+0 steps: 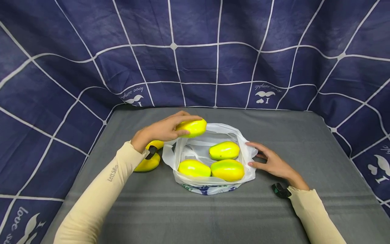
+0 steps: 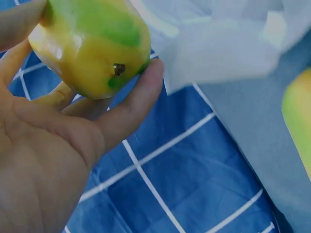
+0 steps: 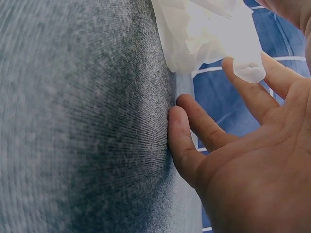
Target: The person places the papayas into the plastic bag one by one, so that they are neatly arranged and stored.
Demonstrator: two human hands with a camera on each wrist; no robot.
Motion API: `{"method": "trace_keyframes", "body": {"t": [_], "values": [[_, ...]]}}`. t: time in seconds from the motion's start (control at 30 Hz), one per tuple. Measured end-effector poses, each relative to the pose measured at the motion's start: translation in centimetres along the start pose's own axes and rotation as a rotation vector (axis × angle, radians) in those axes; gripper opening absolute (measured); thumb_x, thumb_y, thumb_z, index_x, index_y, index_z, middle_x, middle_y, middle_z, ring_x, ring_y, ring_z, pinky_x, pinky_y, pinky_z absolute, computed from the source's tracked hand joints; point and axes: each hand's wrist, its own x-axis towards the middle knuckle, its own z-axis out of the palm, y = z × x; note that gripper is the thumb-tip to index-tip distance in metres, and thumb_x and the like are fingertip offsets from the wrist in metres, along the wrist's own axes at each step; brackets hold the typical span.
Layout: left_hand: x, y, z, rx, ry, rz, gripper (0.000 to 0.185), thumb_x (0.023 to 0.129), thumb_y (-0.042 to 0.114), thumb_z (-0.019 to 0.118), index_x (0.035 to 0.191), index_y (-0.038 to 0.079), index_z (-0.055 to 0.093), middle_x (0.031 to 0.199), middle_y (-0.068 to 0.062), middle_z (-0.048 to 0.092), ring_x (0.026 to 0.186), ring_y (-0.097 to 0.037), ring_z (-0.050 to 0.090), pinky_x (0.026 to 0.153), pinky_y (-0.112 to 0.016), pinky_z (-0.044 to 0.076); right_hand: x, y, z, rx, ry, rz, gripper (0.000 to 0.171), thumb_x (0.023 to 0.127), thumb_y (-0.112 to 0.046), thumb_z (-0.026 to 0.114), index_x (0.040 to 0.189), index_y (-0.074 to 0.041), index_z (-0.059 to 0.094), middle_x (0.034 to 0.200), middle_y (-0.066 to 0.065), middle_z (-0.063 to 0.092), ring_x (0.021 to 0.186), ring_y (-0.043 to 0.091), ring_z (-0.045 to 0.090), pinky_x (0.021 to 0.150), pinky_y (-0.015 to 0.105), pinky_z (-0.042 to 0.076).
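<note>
Left arm: cream sleeve reaches in from lower left, forearm angled up toward the bag's back-left rim
Left hand [image 1: 163, 130]: palm down over a yellow-green mango [image 1: 192, 127]; fingers curled round it, thumb under, holding it just above the rim of the bag; the left wrist view shows the fruit's stem end and thumb tip pressed against it
Held mango: in the air at the bag's back-left edge, not yet inside
Right arm: sleeve comes in from lower right, a small dark clip at the wrist
Right hand [image 1: 272, 162]: lies flat beside the bag's right side; fingers [image 3: 187, 145] straight and spread apart, little-finger side on the grey cloth, upper fingertips touching the white plastic edge; grips nothing
Bag: white plastic bag [image 1: 243, 149] stands open mid-table, mouth upward, blue print on its front base
Inside bag: three mangoes [image 1: 226, 169], two in front side by side and touching, one behind at right
Outside bag: two more mangoes [image 1: 147, 164] on the table left of the bag, partly hidden by the left wrist
Table [image 1: 304, 142]: covered in grey cloth
Backdrop [image 1: 195, 51]: dark blue fabric with white grid lines, behind and at both sides
</note>
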Motion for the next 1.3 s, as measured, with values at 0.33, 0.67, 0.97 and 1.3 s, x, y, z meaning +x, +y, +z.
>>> {"method": "trace_keyframes", "body": {"t": [0.33, 0.67, 0.97, 1.3], "values": [[2.2, 0.4, 1.3, 0.038, -0.192, -0.06, 0.057, 0.098, 0.005, 0.059, 0.152, 0.016, 0.044, 0.138, -0.011, 0.052, 0.122, -0.027, 0.046, 0.104, -0.045, 0.043, 0.2, 0.1, -0.1, -0.022, -0.006, 0.012, 0.072, 0.088, -0.025, 0.079, 0.151, -0.023, 0.044, 0.156, 0.008, 0.04, 0.137, 0.021, 0.041, 0.108, 0.048, 0.044], [4.9, 0.4, 2.7, 0.178, -0.243, -0.127, 0.057, 0.099, 0.007, 0.058, 0.152, 0.02, 0.043, 0.146, -0.009, 0.049, 0.131, -0.028, 0.043, 0.112, -0.046, 0.039, 0.2, 0.1, -0.1, -0.007, -0.006, 0.02, 0.072, 0.088, -0.025, 0.079, 0.151, -0.022, 0.044, 0.157, 0.01, 0.039, 0.139, 0.03, 0.039, 0.108, 0.058, 0.041], [6.9, 0.7, 4.2, 0.304, -0.28, -0.137, 0.056, 0.1, 0.011, 0.058, 0.153, 0.021, 0.042, 0.149, -0.009, 0.049, 0.136, -0.03, 0.042, 0.116, -0.047, 0.034, 0.2, 0.0, 0.0, -0.022, -0.005, 0.027, 0.072, 0.088, -0.028, 0.079, 0.151, -0.024, 0.044, 0.156, 0.008, 0.041, 0.138, 0.028, 0.04, 0.107, 0.058, 0.042], [9.2, 1.8, 6.2, 0.412, -0.282, -0.213, 0.058, 0.102, 0.019, 0.057, 0.155, 0.03, 0.037, 0.156, -0.005, 0.043, 0.144, -0.031, 0.038, 0.118, -0.051, 0.032, 0.2, 0.1, 0.0, -0.043, -0.001, 0.018, 0.073, 0.087, -0.028, 0.079, 0.151, -0.024, 0.044, 0.157, 0.007, 0.04, 0.139, 0.027, 0.04, 0.106, 0.055, 0.043]]}}
